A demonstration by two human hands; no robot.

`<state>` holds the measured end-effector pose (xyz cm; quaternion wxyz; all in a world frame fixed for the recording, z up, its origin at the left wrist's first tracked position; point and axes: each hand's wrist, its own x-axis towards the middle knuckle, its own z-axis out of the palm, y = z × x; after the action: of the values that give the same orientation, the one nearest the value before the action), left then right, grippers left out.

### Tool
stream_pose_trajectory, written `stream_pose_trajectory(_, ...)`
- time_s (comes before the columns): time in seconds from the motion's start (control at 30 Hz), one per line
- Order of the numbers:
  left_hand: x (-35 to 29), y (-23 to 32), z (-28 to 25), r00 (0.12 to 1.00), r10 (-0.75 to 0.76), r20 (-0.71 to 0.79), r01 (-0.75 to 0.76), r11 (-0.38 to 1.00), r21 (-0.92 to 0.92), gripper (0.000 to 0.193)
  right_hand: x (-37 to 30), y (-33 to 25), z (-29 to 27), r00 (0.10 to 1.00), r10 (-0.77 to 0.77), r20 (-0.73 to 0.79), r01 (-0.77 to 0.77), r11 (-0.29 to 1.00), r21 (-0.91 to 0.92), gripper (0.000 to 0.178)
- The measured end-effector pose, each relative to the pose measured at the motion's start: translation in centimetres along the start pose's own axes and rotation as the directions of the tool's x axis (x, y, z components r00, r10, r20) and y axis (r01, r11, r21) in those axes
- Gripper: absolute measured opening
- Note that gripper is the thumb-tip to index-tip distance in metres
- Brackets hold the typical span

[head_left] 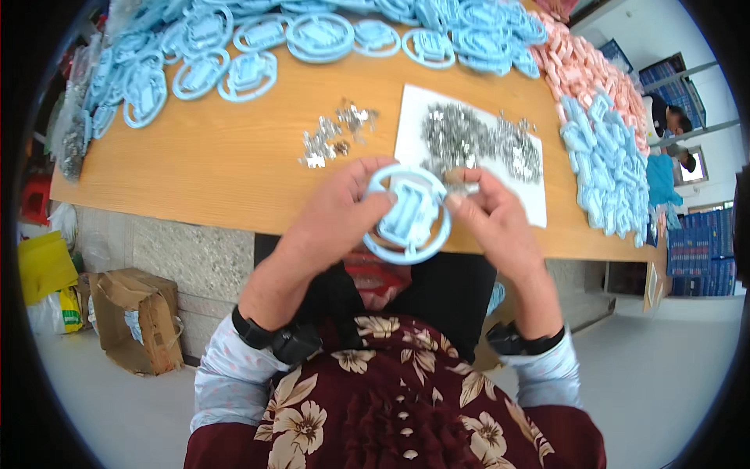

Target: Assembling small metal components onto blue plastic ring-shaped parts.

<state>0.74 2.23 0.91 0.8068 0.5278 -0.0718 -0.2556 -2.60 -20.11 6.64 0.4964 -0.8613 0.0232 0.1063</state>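
Hands hold one blue ring (408,215) over the near table (211,176) edge: left hand (340,211) clamped on its left rim, right hand (488,215) pinching its right side. Metal clips (476,141) lie just beyond on white paper (410,117).

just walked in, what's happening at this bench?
A seated person holds one light blue plastic ring part in both hands: left hand on its left rim, right hand on its right rim, just above the wooden table edge. Small metal pieces are heaped on a white sheet; a smaller scatter lies beside it. More blue ring parts are piled along the far edge.
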Motion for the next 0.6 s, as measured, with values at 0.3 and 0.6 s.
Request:
stream_pose_trajectory(0.3, 0.8, -0.2, 2.1, 0.988, 0.152, 0.026, -0.154, 0.974, 0.168, 0.047, 0.9, 1.6, 0.0, 0.998, -0.056, 0.012, 0.040, 0.824, 0.566, 0.030)
stream_pose_trajectory(0.6, 0.7, 0.4, 1.6, 0.994, 0.085, -0.062, -0.072, 0.978, 0.196, 0.044, 1.0, 1.4, -0.7, 0.999, 0.012, 0.042, -0.033, 0.832, 0.553, 0.029)
